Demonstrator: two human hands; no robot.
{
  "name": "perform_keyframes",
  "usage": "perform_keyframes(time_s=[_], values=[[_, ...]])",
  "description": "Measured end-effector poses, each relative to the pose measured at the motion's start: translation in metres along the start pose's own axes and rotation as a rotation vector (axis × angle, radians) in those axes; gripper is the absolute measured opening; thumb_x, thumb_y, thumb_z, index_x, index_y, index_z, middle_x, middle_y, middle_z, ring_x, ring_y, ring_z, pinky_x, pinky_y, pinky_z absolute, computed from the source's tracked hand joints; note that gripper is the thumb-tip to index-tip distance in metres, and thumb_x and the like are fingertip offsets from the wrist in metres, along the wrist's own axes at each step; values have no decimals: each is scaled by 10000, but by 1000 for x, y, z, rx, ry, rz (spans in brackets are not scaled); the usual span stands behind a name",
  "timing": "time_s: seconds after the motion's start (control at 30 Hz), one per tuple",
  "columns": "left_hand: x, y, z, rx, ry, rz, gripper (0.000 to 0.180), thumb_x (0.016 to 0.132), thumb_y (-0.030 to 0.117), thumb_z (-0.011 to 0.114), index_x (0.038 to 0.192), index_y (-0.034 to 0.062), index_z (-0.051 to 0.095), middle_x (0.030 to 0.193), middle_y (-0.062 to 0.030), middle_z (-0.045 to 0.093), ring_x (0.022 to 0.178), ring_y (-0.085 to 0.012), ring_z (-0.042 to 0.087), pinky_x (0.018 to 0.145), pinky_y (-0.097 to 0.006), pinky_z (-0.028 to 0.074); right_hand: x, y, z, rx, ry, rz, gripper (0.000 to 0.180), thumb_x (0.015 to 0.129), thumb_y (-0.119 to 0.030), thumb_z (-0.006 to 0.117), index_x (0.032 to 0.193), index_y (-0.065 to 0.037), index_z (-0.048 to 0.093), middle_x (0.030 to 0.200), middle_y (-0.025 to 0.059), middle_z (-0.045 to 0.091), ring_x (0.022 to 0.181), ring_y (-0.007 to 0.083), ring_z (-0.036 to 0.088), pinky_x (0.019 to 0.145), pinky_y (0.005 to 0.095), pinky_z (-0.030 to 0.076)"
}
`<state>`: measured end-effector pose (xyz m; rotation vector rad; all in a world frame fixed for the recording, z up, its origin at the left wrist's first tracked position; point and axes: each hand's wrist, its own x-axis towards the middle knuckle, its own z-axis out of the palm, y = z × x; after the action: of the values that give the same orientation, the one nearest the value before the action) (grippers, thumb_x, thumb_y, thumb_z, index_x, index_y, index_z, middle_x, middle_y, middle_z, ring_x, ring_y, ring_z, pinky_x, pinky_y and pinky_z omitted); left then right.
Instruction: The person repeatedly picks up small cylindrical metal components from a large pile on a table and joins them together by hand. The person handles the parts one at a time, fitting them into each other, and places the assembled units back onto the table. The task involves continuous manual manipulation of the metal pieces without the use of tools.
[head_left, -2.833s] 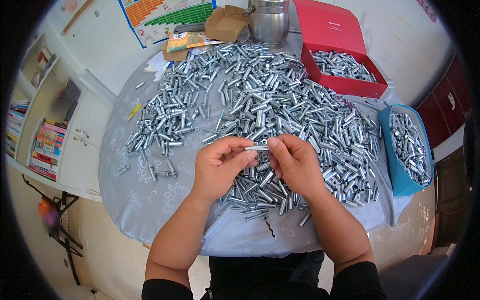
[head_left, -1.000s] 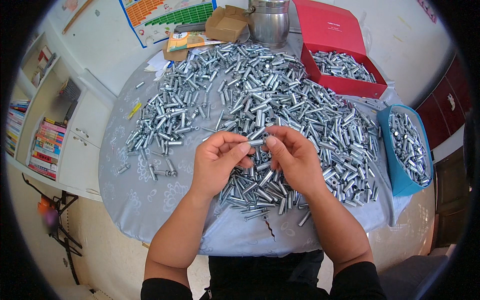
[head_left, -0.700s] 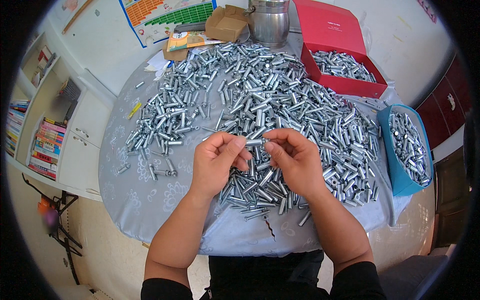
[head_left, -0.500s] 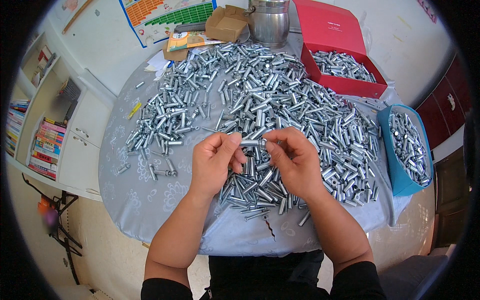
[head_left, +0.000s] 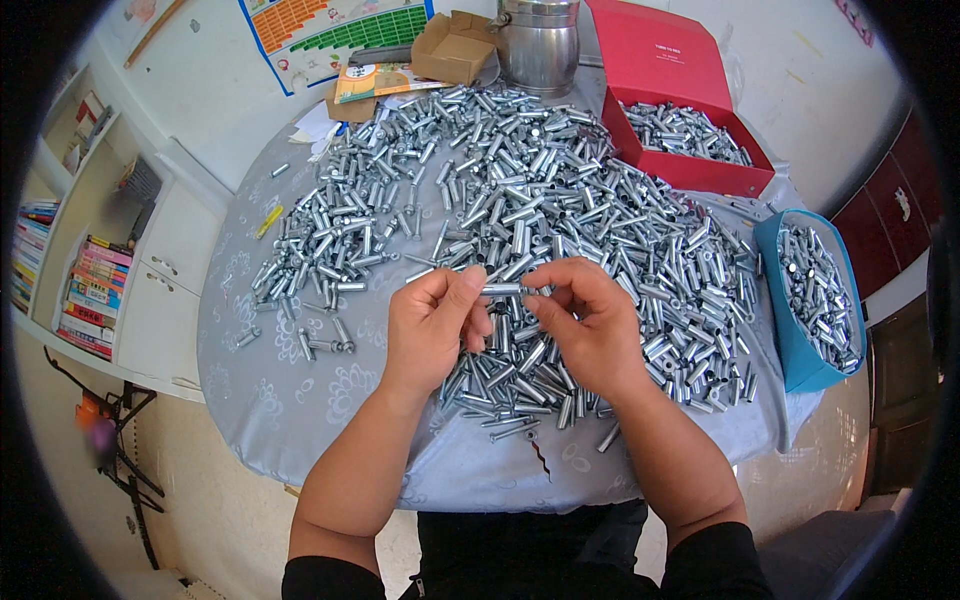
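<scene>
Above the middle of the table, my left hand is closed, pinching a shiny metal expansion bolt between thumb and fingers. The bolt lies level, its sleeve pointing to the right. My right hand is closed too, with thumb and index fingertip at the sleeve's right end; these fingers partly hide that end. Under and beyond both hands spreads a large heap of loose metal sleeves and bolts. To the left is a smaller group of assembled-looking expansion bolts.
A red lidded box and a blue fabric bin, both filled with metal pieces, stand at the right. At the back are a cardboard box and a metal pot. A yellow tool lies on the grey tablecloth.
My right thumb has dropped slightly and its fingertips have shifted at the bolt's right end. The nut-like piece seen there before is now hidden. My left hand stays nearly still.
</scene>
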<state>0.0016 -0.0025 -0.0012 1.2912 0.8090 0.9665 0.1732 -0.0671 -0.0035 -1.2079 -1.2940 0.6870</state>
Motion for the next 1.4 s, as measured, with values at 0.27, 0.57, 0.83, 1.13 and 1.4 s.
perform_keyframes(time_s=[0.27, 0.57, 0.83, 1.13, 1.4], values=[[0, 0, 0, 4, 19, -23, 383, 950, 359, 574, 737, 40, 571, 574, -53, 570, 418, -101, 498, 395, -222, 399, -3, -6, 1, 176, -63, 262, 241, 830, -9, 684, 1064, -55, 644, 897, 35, 597, 693, 75, 575, 551, 216, 451], [1, 0, 0, -24, 37, -51, 370, 952, 343, 572, 748, 35, 582, 572, -55, 573, 425, -102, 501, 398, -220, 398, 2, 0, -2, 54, 50, -57, 217, 813, 42, 653, 1014, -40, 658, 932, 55, 583, 667, 92, 545, 584, 218, 453], [2, -3, 1, -17, 11, -15, 277, 941, 273, 598, 796, 38, 603, 647, -55, 607, 466, -94, 523, 422, -213, 417, 3, 3, -2, -93, 217, 50, 173, 866, -20, 641, 1038, -26, 657, 874, 39, 615, 643, 73, 532, 589, 203, 440], [1, -3, 1, 4, -12, 25, 194, 935, 204, 602, 901, 14, 615, 729, -61, 632, 515, -89, 539, 471, -207, 443, 2, -6, -4, 279, 37, 338, 180, 888, -75, 647, 1055, -8, 646, 779, -15, 635, 624, 39, 521, 558, 186, 428], [3, -5, 4, -70, -21, 63, 131, 905, 118, 630, 981, 12, 614, 784, -65, 651, 544, -79, 547, 504, -199, 449, 2, -3, -4, -130, 158, 18, 220, 890, -81, 629, 1100, -21, 653, 734, 46, 630, 605, 80, 547, 545, 213, 437]])
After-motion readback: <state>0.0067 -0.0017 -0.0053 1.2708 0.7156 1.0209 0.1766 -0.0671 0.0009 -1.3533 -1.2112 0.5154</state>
